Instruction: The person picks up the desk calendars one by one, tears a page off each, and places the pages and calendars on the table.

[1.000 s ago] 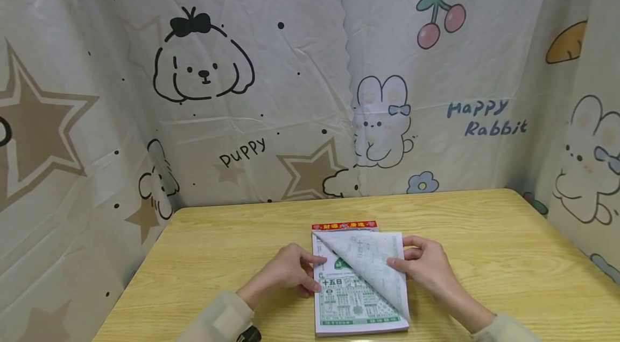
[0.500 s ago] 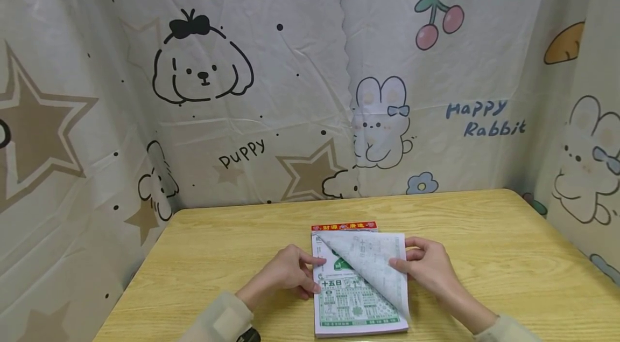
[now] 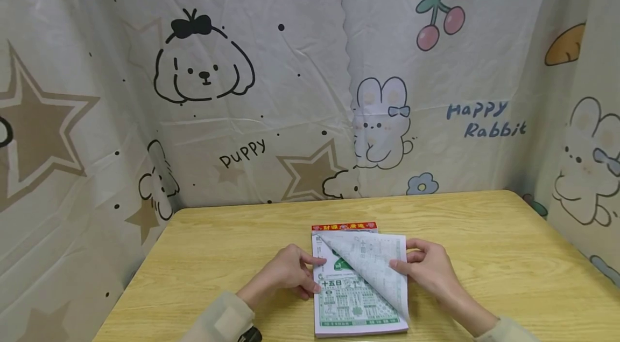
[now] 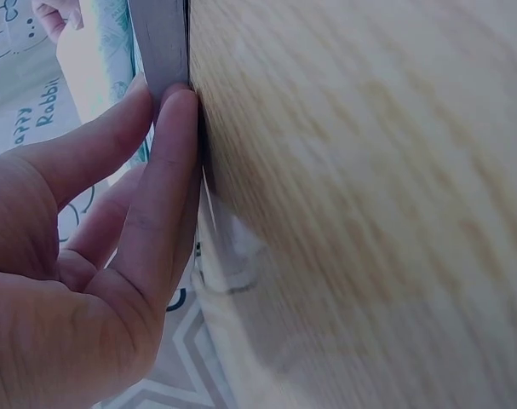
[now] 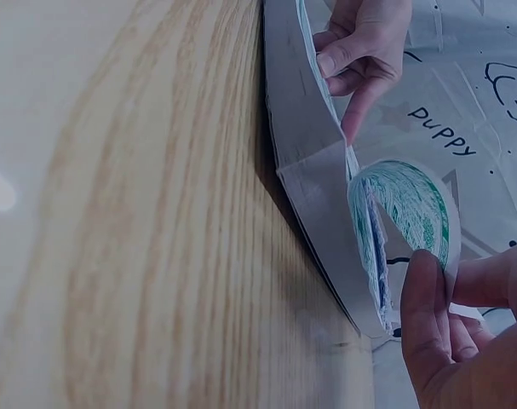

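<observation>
A thick tear-off calendar [image 3: 353, 304] with a red header strip [image 3: 344, 227] and green print lies on the table. Its top sheet [image 3: 375, 256] is folded diagonally to the right, pale back up, baring the page beneath. My right hand [image 3: 428, 264] pinches this sheet at its right edge, thumb on top. The right wrist view shows the lifted paper curling in an arc up to my right fingertips [image 5: 424, 264]. My left hand [image 3: 293, 272] holds the left edge of the pad; in the left wrist view the fingers [image 4: 169, 162] lie along its side.
The wood-grain table [image 3: 232, 239] has rounded far corners. Behind it and at both sides hangs a pale cloth [image 3: 290, 89] with cartoon prints. Near the left sleeve [image 3: 220, 315] a small black object [image 3: 250, 334] shows at the lower edge of the head view.
The right hand and the folded sheet's edge have shifted very slightly to the right. The left hand keeps its place on the pad's edge.
</observation>
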